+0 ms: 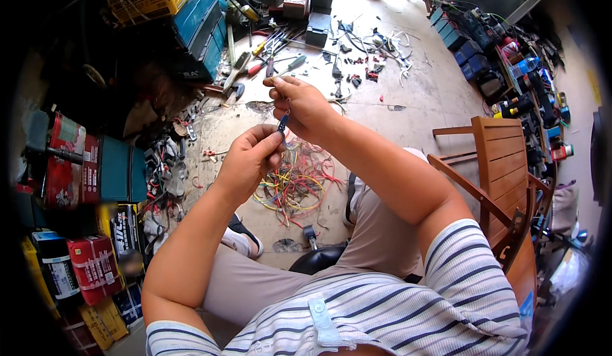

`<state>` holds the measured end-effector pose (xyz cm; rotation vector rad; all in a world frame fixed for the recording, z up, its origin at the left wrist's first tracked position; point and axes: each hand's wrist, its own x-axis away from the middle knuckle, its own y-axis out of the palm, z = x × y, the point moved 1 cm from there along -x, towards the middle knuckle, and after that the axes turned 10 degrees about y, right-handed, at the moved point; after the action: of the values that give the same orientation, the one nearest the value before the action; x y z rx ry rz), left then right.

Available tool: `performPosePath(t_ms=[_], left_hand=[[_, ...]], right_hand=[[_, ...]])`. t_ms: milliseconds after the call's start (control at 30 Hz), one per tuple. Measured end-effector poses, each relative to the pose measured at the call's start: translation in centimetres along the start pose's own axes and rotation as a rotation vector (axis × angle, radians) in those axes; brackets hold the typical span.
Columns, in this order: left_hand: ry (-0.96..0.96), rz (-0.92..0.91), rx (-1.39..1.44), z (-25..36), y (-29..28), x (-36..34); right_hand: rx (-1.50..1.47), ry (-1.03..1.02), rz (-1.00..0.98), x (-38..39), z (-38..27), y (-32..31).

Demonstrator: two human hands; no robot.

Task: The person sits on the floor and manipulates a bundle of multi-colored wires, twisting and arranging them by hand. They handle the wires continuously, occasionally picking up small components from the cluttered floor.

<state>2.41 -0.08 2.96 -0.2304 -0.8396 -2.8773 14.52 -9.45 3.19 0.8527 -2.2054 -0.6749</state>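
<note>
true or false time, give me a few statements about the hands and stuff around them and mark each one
1. The left hand grips a small blue piece. True.
2. A tangle of coloured wires lies on the floor. True.
3. The right hand rests on a wooden chair. False: the right hand is raised near the left one, away from the wooden chair.
4. The person's top is plain red. False: the top is pale with dark stripes.

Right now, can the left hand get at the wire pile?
Probably yes: the wire pile lies below, with nothing visible blocking the left hand. It would likely need to reach down, and it's pinching a small blue piece.
</note>
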Motion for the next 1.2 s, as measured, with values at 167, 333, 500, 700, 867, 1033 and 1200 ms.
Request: performPosePath(t_ms=[167,333,500,700,867,1033,1200], left_hand=[[-0.003,0.024,0.018,0.3,0.3,0.3],[0.004,-0.012,-0.016,0.2,0.4,0.5],[-0.008,-0.008,-0.074,0.1,0.2,0.4],[-0.088,0.066,-0.081,-0.1,0.3,0.6],[-0.071,0.052,0.002,0.2,-0.2,0.6],[-0.054,0.06,0.007,0.0,-1.4,1.1],[-0.05,0.122,-0.079,0.8,-2.2,2.0]], right_hand=[[0.024,0.006,-0.029,0.1,-0.2,0.2],[0.016,0.043,-0.051,-0.3,0.0,0.0],[-0.018,0.045,-0.013,-0.3,0.0,-0.2],[-0.011,-0.002,0.032,-0.6,-0.1,-1.2],[0.001,-0.065,0.065,-0.6,-1.0,-1.3],[0.032,-0.137,0.079,-0.9,-2.1,-2.6],[0.166,-0.308,0.197,-0.3,-3.4,-2.9]])
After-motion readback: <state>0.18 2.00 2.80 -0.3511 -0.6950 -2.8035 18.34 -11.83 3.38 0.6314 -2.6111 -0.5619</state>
